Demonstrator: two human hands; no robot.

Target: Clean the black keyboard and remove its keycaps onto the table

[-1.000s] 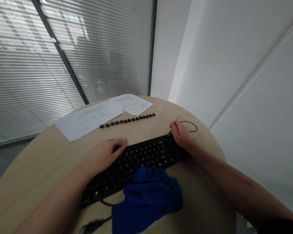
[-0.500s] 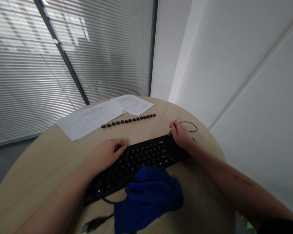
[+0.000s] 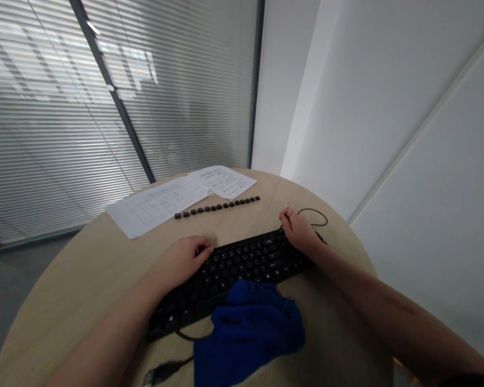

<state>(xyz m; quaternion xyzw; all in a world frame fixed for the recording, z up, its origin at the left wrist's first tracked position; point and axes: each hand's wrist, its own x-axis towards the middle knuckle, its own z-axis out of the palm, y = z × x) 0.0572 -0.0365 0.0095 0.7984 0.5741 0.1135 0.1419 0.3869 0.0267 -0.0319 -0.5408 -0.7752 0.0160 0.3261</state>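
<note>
Hands (image 3: 183, 260) (image 3: 299, 230) two, keyboard (image 3: 246, 259) one, cloth (image 3: 252, 333) one

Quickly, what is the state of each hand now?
Left hand: curled at the keyboard's far edge; whether it grips cannot be told.
Right hand: closed, apparently holding a thin wire tool.

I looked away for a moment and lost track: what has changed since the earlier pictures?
Nothing on the table has clearly moved; the view tipped slightly, so things sit lower in the picture. Still in place: left hand and right hand at the keyboard, blue cloth, papers and row of keys.
</note>
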